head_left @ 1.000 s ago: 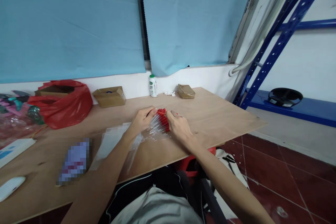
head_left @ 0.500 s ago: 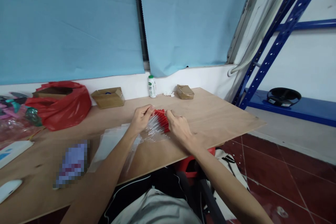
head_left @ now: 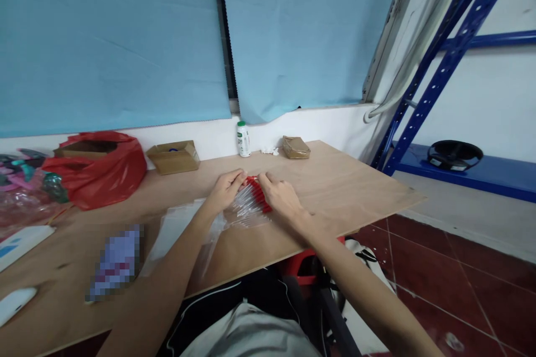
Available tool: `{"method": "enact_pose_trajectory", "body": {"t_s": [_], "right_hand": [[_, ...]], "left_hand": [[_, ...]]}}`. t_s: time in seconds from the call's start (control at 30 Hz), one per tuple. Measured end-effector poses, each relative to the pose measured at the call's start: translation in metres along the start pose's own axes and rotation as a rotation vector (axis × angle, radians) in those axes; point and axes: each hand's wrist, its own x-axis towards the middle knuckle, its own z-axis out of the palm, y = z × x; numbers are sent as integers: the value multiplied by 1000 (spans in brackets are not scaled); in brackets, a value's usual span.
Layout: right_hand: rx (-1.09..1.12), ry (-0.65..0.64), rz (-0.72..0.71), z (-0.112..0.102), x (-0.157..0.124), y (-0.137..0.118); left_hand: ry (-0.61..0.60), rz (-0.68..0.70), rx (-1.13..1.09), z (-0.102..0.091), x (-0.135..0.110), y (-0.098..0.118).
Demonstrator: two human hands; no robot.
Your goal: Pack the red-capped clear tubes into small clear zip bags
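A bundle of thin clear tubes with red ends [head_left: 248, 204] rests on the table between my hands, the red ends up and to the right. My left hand [head_left: 227, 189] is closed in a pinch at the bundle's upper left edge. On the other side my right hand [head_left: 280, 195] is closed with thumb and fingers at the red tops. The fingertips partly hide what they grip, and I cannot tell whether clear film wraps the tubes. Flat clear plastic bags [head_left: 178, 228] lie under and beside my left forearm.
Along the wall stand a red plastic bag [head_left: 113, 173], an open cardboard box [head_left: 173, 159], a white bottle with a green cap [head_left: 243, 139] and a small brown package [head_left: 296, 148]. A blurred-out purple item [head_left: 115, 262] lies left. The wooden table [head_left: 355, 189] ends near my lap.
My right hand has shifted slightly left and up along the red ends, closer to my left hand. My left hand and the bundle stay nearly in place.
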Motion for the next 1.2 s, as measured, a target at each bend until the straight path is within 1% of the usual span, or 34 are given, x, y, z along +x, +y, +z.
{"method": "enact_pose_trajectory", "body": {"t_s": [0.1, 0.23, 0.37, 0.47, 0.6, 0.77, 0.93, 1.07, 1.2], "right_hand": [[-53, 10, -74, 0, 17, 0], [-114, 59, -196, 1, 34, -2], [-136, 146, -277, 5, 41, -3], [-123, 186, -306, 11, 42, -2], [-133, 248, -352, 22, 43, -1], [-133, 310, -365, 32, 45, 0], [-118, 291, -337, 35, 45, 2], [-113, 282, -318, 38, 44, 2], [-105, 285, -309, 42, 45, 1]], "left_hand": [[-57, 13, 123, -7, -1, -5], [-131, 4, 315, -10, -3, -12], [-100, 4, 484, -11, -5, -11], [-86, 17, 541, -13, -6, -7], [-99, -1, 547, -12, -6, -12], [-114, -8, 387, -2, -3, -22], [-74, -19, 317, 12, -2, -28], [-42, -50, 354, 19, -2, -32], [-6, -56, 404, 21, -2, -29]]}}
